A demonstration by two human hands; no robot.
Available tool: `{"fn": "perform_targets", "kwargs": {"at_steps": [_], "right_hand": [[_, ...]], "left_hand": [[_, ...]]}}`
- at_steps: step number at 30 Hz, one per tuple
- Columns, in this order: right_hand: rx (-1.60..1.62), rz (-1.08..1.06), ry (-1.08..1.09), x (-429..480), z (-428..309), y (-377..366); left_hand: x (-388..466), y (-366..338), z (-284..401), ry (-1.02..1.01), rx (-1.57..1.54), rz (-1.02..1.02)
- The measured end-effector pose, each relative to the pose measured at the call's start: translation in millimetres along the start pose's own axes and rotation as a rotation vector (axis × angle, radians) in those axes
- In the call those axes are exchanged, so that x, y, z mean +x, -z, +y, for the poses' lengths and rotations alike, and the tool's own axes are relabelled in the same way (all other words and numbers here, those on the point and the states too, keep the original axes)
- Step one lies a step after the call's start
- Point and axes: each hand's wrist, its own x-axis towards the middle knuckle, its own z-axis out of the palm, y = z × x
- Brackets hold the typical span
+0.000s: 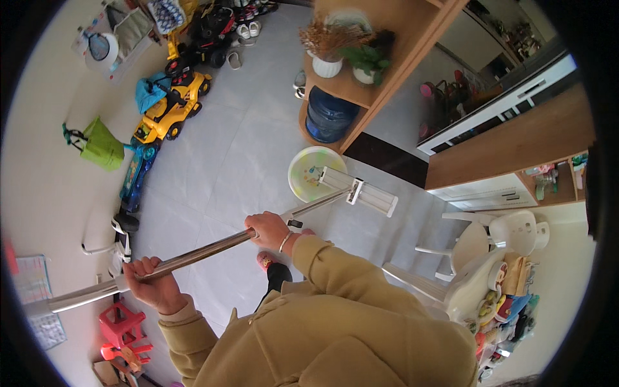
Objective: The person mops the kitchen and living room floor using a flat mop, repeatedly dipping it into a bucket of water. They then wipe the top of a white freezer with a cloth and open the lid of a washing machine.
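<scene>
My left hand (pixel 154 285) grips the upper part of a metal mop pole (pixel 203 252). Farther down the same pole, my right hand (pixel 271 231), with a bracelet at the wrist, is closed around it. A black-tipped lever sticks out just below that hand. At the pole's lower end is a white roller sponge mop head (pixel 358 190), whose left end overlaps a round, pale patterned basin (pixel 296 180) on the grey tiled floor. The mop's sponge cannot be made out.
A wooden shelf (pixel 375 92) holds potted plants and a blue water jug (pixel 331 113). Yellow ride-on toys (pixel 179 113) and shoes line the left wall. Red stools (pixel 121 325) stand at lower left. White chairs (pixel 471 246) and a laden table (pixel 459 300) are at right.
</scene>
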Motion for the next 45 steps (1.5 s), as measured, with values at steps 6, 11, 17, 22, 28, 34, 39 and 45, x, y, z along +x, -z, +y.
{"fn": "perform_targets", "kwargs": {"at_steps": [6, 11, 17, 22, 28, 34, 39, 45], "right_hand": [[0.062, -0.079, 0.032, -4, 36, -9], [0.039, -0.159, 0.089, 17, 29, -25], [0.060, -0.290, 0.102, 64, 9, -38], [0.049, -0.257, 0.141, 108, -24, -51], [0.156, -0.174, 0.195, 153, -71, -55], [0.206, -0.103, 0.265, 196, -116, -42], [0.283, 0.003, 0.269, 216, -156, -12], [0.329, 0.150, 0.258, 220, -181, 55]], "left_hand": [[-12, 9, -16, 0.008, 0.140, 0.321], [3, 5, 0, 0.005, 0.211, 0.316], [52, 3, 26, -0.008, 0.286, 0.308], [94, -4, 51, -0.112, 0.360, 0.194], [139, -40, 66, -0.533, 0.470, 0.103], [158, -90, 64, -0.588, 0.450, 0.039], [157, -121, 33, -0.590, 0.442, -0.064], [145, -150, -6, -0.501, 0.565, -0.418]]}}
